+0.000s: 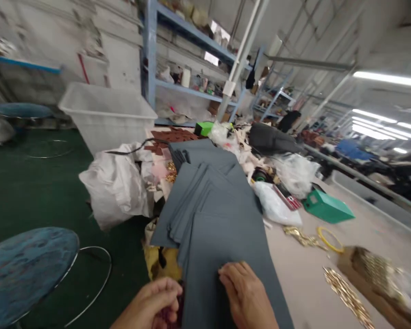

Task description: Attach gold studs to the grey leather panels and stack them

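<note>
A long run of overlapping dark grey sheets (226, 237), flat and smooth like cloth or leather, covers the table in front of me. On the nearest sheet rests my right hand (246, 292), its fingers bent and pressed together; whatever may be between the fingertips is hidden. My left hand (155, 301) is beside the left edge of the sheets, its fingers curled in and the thumb against them. I cannot make out anything in that hand. Under the edge by it, a yellow patterned cloth (164, 262) hangs below the table top.
Gold chains (347, 294), a yellow ring (329, 240), a green box-like holder (329, 206) and plastic bags (277, 203) lie on the right. To the left stand a blue round stool (30, 274), a white sack (118, 189) and a large white bin (109, 109). Shelves (195, 89) rise behind.
</note>
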The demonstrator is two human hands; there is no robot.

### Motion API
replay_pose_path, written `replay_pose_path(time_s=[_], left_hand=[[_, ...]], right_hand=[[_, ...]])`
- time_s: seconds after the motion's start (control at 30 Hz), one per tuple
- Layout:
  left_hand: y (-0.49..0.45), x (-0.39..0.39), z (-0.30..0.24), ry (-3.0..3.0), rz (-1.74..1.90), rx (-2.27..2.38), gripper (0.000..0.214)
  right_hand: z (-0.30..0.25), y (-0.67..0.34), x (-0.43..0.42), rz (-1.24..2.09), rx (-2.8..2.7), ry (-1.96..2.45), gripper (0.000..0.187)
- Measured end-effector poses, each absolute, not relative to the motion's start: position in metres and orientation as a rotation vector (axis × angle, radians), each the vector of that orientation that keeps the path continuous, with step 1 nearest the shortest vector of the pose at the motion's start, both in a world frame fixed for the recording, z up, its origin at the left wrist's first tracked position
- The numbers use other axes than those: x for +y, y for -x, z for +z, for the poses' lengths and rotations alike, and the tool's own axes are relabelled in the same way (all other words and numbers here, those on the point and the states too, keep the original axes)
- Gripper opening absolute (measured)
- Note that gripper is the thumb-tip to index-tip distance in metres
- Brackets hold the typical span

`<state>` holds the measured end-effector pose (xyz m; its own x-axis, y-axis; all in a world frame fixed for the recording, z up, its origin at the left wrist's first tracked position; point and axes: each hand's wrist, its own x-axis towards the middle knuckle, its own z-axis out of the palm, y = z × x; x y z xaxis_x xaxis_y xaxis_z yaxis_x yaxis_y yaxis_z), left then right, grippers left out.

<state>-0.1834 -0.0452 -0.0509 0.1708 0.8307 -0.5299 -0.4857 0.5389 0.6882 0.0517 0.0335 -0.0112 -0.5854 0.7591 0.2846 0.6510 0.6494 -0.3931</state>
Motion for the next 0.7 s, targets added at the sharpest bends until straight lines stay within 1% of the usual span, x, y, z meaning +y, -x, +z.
replay_pose_path(time_s=[0.07,0.13,0.2,0.37,0.5,0.6,0.7], left_hand=[[0.179,-0.047,-0.047,-0.433,0.927,1.029,0.042],[0.175,-0.051,-0.04,-0.493,0.858,1.016,0.041],[0.171,-0.054,-0.032,-0.533,0.785,0.987,0.04],[0.156,-0.059,-0.022,-0.598,0.712,0.932,0.038],[0.142,-0.057,-0.013,-0.579,0.701,0.881,0.035],[0.133,-0.055,-0.006,-0.543,0.752,0.841,0.041],[0.128,-0.054,-0.004,-0.601,0.788,0.923,0.047]], right_hand=[[0.004,-0.058,0.013,0.662,-2.411,1.283,0.021],[0.017,-0.063,-0.003,0.965,-2.315,1.404,0.019],[0.022,-0.068,-0.011,1.16,-2.146,1.526,0.018],[0.009,-0.073,-0.014,1.274,-1.8,1.707,0.014],[0.002,-0.076,-0.013,1.458,-1.696,1.639,0.015],[0.002,-0.079,-0.013,1.538,-1.647,1.57,0.015],[0.003,-0.079,-0.013,1.539,-1.655,1.558,0.014]])
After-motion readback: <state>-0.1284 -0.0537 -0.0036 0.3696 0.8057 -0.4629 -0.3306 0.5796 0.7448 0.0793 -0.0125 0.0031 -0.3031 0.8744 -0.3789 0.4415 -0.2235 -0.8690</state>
